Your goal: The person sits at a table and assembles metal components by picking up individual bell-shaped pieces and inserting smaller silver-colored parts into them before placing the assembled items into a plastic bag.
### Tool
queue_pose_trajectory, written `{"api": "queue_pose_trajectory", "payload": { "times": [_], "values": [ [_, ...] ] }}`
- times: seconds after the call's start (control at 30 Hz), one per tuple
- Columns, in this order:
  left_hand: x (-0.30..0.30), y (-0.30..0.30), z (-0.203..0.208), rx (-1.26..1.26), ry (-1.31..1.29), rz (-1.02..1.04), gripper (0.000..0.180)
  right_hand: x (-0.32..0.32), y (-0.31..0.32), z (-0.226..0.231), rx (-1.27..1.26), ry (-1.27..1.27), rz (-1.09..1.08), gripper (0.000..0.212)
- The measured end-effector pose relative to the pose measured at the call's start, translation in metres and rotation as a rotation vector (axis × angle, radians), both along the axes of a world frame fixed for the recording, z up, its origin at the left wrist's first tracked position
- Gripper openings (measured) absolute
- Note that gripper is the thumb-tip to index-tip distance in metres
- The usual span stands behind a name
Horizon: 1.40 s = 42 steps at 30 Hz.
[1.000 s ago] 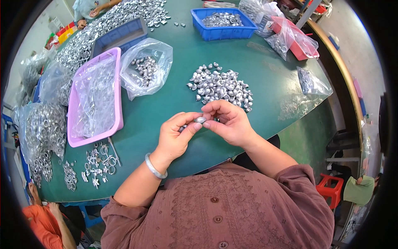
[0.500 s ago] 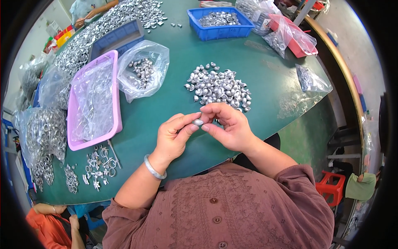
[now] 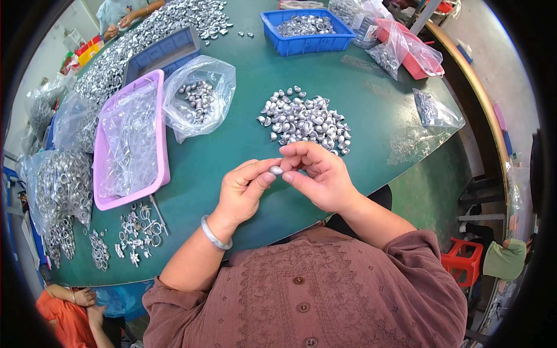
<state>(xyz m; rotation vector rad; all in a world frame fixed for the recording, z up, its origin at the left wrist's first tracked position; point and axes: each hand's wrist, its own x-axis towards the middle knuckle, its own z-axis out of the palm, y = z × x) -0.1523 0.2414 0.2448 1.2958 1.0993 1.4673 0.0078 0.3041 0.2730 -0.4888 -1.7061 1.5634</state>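
A small silver oval metal piece [image 3: 275, 170], with a rounded shell-like shape, is pinched between the thumb and index finger of my left hand [image 3: 239, 190]. Close against its right side is my right hand [image 3: 322, 181], thumb and curled fingers apart, the fingertips beside the piece. Whether they touch it I cannot tell. Just beyond my hands lies a loose pile of similar silver cup-shaped pieces [image 3: 307, 119] on the green table [image 3: 232, 145]. A clear plastic bag [image 3: 223, 95] holding more such pieces sits to the left of the pile.
A pink-purple basket [image 3: 163, 151] with clear bags stands at left, near silver ring-like parts [image 3: 139, 229]. Farther off are a blue tray [image 3: 310, 46] of metal parts, a grey-blue tray [image 3: 159, 55] and a large heap of pieces [image 3: 110, 72]. Other people work at far left and lower left.
The silver piece has turned slightly in my left fingers, and my right thumb has drawn a little away from it. At lower left, another person's hands have moved.
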Motion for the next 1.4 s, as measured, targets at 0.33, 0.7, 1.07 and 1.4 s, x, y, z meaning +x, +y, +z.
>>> {"api": "queue_pose_trajectory", "payload": {
  "times": [0.33, 0.7, 1.07, 1.4],
  "values": [
    [-0.002, 0.000, -0.002, 0.053, 0.190, 0.003, 0.022, 0.000, 0.001, 0.007, -0.263, -0.025, 0.017, 0.026],
    [-0.005, -0.001, 0.001, -0.465, -0.535, -0.261, 0.026, -0.005, 0.005, 0.002, 0.897, -0.228, -0.182, 0.034],
    [-0.012, -0.001, 0.006, -0.360, -0.673, -0.424, 0.024, 0.008, 0.038, -0.014, 0.800, -0.406, -0.379, 0.016],
    [-0.012, 0.001, 0.007, -0.392, -0.681, -0.377, 0.026, 0.009, 0.049, -0.019, 0.871, -0.545, -0.360, 0.012]
  ]
}}
